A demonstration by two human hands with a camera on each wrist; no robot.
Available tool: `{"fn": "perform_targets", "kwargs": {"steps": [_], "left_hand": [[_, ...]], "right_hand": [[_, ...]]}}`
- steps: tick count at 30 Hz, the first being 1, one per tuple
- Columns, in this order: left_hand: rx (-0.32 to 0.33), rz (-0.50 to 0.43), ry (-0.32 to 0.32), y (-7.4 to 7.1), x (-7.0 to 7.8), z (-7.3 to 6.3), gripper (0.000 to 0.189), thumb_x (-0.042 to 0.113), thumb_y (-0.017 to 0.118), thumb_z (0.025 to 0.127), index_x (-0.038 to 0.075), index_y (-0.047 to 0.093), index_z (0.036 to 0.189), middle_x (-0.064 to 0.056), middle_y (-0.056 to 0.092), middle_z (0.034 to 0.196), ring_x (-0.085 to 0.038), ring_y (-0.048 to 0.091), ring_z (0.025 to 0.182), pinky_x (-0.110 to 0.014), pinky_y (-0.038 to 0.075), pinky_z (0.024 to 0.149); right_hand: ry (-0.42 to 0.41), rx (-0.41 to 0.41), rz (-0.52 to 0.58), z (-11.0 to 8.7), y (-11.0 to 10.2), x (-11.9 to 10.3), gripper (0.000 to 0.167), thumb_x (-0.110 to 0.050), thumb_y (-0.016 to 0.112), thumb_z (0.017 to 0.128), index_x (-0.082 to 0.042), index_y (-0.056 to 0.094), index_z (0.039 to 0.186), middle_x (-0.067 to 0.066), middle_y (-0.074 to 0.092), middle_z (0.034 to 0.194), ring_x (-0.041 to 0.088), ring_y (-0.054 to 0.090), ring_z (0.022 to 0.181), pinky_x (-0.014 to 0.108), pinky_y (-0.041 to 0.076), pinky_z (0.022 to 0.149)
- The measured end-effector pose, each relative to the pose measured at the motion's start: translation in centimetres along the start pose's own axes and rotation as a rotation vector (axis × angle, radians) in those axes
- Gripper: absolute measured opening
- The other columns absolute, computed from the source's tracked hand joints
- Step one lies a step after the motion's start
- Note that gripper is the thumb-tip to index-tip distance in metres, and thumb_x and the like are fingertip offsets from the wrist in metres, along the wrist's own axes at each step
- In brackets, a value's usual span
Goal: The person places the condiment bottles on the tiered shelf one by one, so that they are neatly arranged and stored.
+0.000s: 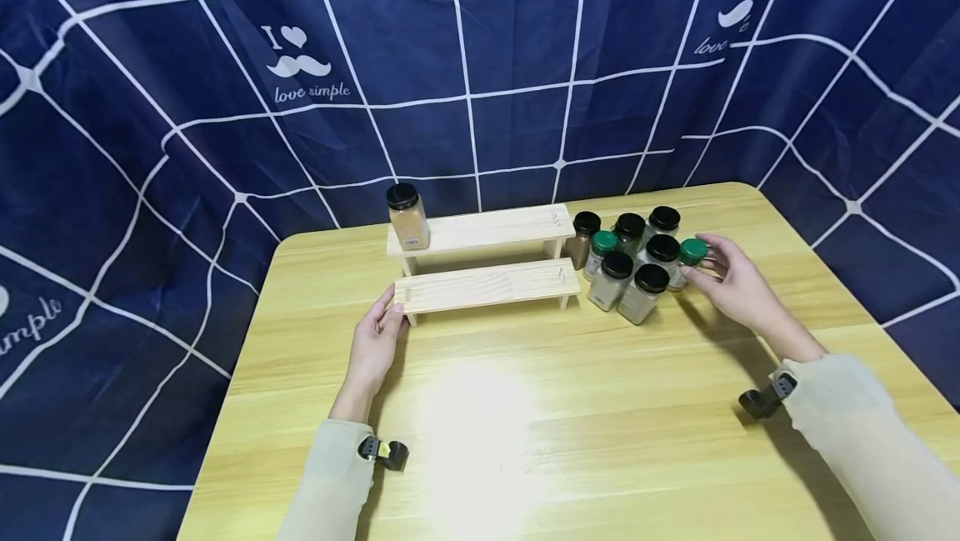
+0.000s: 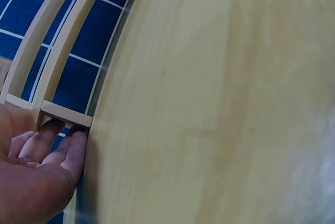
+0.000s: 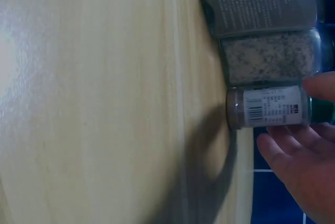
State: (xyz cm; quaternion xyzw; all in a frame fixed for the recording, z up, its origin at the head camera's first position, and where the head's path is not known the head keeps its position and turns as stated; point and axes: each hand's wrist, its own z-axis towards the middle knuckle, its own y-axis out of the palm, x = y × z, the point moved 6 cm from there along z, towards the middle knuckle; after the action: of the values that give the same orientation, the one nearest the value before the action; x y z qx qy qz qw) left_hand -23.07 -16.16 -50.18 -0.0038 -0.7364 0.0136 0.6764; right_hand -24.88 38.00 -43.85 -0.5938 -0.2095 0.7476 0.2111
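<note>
A two-step pale wooden rack (image 1: 487, 284) stands on the table. My left hand (image 1: 375, 341) holds the left end of its lower step; in the left wrist view, the thumb and fingers (image 2: 77, 150) meet the end support (image 2: 65, 114). On the upper step's left end stands a black-capped spice jar (image 1: 408, 220). To the right of the rack is a cluster of spice jars with black or green caps. My right hand (image 1: 735, 283) pinches the outermost green-capped spice jar (image 3: 272, 108) near its cap, thumb on one side and fingers on the other. This jar stands upright beside a jar of speckled contents (image 3: 269, 59).
Several black-capped jars (image 1: 637, 295) and another green-capped jar (image 1: 602, 249) stand close together against the rack's right end. Behind the light wooden table (image 1: 585, 433) hangs a blue curtain (image 1: 517, 49) with white lines.
</note>
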Motion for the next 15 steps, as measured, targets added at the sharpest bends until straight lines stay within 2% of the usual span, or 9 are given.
{"fn": "perform_targets", "kwargs": {"steps": [5,15], "left_hand": [[-0.002,0.005,-0.005,0.04,-0.02,0.02,0.051,0.016,0.044,0.114,0.011,0.035,0.164,-0.020,0.042,0.165,-0.033,0.048,0.150,-0.033,0.048,0.120],[0.001,0.003,-0.009,-0.03,0.02,0.06,0.051,0.017,0.044,0.114,0.012,0.034,0.165,-0.021,0.043,0.165,-0.033,0.048,0.150,-0.033,0.048,0.119]], "right_hand": [[0.017,0.038,-0.019,0.00,0.07,0.96,0.049,0.002,0.067,0.099,0.017,0.045,0.139,-0.042,0.055,0.105,-0.027,0.053,0.100,-0.007,0.047,0.087],[0.000,0.105,-0.006,-0.30,-0.52,0.19,0.042,-0.003,0.068,0.100,0.012,0.050,0.134,-0.037,0.059,0.105,-0.023,0.057,0.098,-0.005,0.049,0.085]]}}
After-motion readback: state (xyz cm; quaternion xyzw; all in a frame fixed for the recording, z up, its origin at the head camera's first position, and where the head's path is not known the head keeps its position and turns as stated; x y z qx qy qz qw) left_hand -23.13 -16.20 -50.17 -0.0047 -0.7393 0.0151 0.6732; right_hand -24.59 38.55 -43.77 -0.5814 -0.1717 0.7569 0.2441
